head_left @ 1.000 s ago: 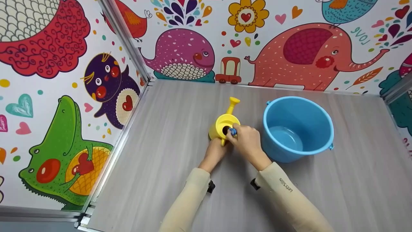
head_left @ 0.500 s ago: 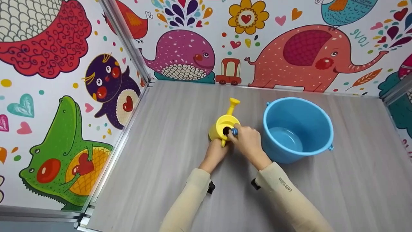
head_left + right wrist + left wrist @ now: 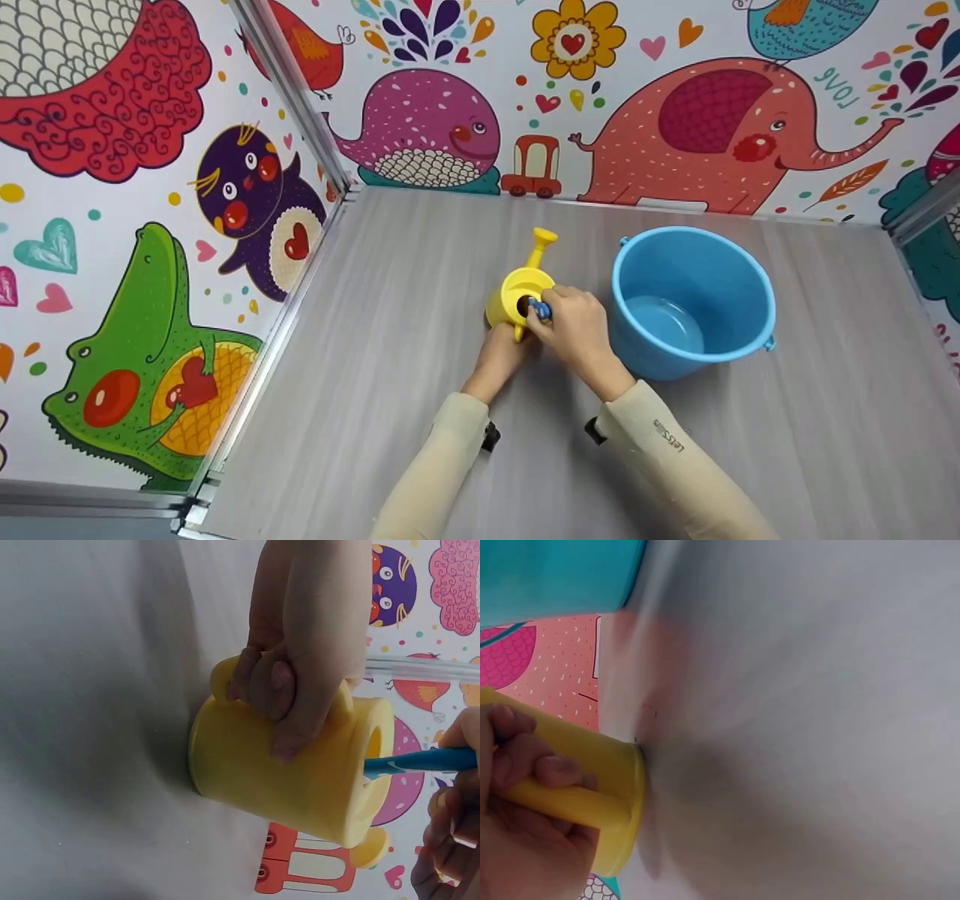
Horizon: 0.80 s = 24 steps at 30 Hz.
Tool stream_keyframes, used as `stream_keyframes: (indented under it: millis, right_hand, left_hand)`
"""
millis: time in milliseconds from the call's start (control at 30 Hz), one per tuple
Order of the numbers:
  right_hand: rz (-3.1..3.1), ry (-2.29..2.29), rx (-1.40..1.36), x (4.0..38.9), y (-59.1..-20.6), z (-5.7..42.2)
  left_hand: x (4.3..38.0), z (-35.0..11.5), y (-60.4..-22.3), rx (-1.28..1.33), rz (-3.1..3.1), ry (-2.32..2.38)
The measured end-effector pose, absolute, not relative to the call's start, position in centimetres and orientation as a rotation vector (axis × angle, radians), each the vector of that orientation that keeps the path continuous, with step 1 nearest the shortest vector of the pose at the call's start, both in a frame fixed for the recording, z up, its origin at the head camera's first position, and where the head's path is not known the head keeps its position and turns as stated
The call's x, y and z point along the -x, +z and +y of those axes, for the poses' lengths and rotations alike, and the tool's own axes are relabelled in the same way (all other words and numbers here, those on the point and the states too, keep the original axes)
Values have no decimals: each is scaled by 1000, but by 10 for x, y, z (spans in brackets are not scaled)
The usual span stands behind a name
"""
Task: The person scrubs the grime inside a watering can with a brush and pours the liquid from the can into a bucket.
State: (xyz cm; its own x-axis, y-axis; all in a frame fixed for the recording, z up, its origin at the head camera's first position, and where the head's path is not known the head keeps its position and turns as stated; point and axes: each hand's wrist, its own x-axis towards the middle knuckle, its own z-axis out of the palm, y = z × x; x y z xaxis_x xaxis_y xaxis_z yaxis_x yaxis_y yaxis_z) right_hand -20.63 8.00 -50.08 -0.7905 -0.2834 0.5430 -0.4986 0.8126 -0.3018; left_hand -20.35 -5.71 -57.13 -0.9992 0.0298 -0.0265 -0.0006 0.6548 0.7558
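Note:
A yellow toy watering can point(image 3: 499, 306) stands on the table, its spout pointing toward the back wall. My left hand point(image 3: 501, 352) grips the can's handle; in the left wrist view its fingers point(image 3: 525, 757) curl round that handle. Between thumb and fingers, my right hand point(image 3: 576, 322) pinches a slim blue stick-like tool point(image 3: 427, 760) with a pale stripe. The tool's lower end passes into the can's top opening and is hidden inside, so I cannot tell its kind.
To the right of the hands stands a big blue bucket point(image 3: 651, 358), close to the right hand. Behind and to the left rise walls printed with cartoon animals. A metal rail point(image 3: 259, 341) runs along the table's left edge.
The blue tool's top shifts slightly in the right hand's pinch, leaning a little leftward now. Can, bucket and left hand stay in nearly the same places.

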Motion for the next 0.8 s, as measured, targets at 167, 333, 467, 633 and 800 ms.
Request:
stream_keyframes:
  millis: [167,333,467,633,800]
  right_hand:
    - [-2529,587,-571,207,-500,80]
    - [-2614,610,-507,210,-497,79]
    - [-2674,654,-457,213,-498,78]
    - [-2782,758,-422,217,-507,77]
    - [-2780,1024,-514,221,-510,76]
  left_hand:
    - [204,-57,-571,43,2788,1311]
    - [205,-56,-571,43,2810,1289]
    - [205,-55,-572,11,2812,1288]
    - [205,-56,-574,-44,2818,1319]
    - [205,-58,-575,-73,2821,1373]
